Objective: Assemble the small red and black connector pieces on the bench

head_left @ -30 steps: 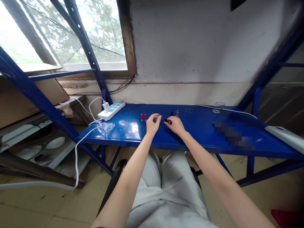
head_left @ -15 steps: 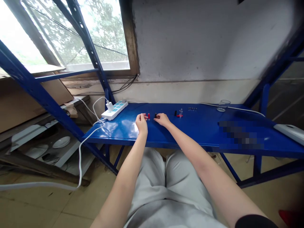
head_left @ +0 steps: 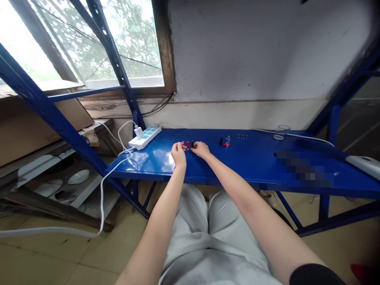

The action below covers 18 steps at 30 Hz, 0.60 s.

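Red pieces and a black piece are standing in a short row just beyond your fingertips, on the left half of the blue shelf. Nearest to you, your legs are showing below the shelf edge, and you are sitting with both forearms reaching forward over them. Your left hand is resting on the shelf with its fingers curled toward the red pieces. Your right hand is lying just beside it, fingers bent toward the black piece. At this size, you cannot tell whether either hand is pinching a piece or only touching it. The hands are sitting close together, wrists down, likely because such small pieces need steady fingertips.

Farther right, and apart from your hands, a black plug and a clear part are standing side by side, with a line of dark studs just behind them. They seem to be laid out by kind, which is keeping each within easy reach. To the left, a power strip is lying at the shelf's back corner, and its white cable is hanging to the floor, clear of the working spot. A glass is standing near the wall on the far right. Behind everything, a window is letting daylight in.
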{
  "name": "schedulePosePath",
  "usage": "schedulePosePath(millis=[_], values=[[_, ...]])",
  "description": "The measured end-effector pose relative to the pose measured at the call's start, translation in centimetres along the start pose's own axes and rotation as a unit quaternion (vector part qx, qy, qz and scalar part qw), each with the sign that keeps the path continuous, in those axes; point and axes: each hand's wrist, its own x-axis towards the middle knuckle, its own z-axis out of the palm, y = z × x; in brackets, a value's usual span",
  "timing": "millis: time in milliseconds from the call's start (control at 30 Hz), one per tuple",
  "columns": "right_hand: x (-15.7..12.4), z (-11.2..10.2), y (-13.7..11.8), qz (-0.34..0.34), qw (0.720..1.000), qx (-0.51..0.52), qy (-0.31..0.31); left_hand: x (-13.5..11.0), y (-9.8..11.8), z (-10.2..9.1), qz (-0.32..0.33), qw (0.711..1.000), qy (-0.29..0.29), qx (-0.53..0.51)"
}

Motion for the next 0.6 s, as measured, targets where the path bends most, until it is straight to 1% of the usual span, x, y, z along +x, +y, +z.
schedulePosePath(millis=[200,367,600], values=[[-0.2,-0.4,0.0,0.0,1.0,-0.013,-0.012,0.0,-0.1,0.0,0.007,1.0,0.0,0.007],[-0.6,-1.0,0.9,-0.013,1.0,-0.018,-0.016,-0.1,-0.1,0.1,0.01,1.0,-0.001,0.006],[-0.8,-1.3,1.5,0.009,0.999,0.045,-0.001,-0.2,-0.1,0.1,0.021,1.0,-0.006,0.016]])
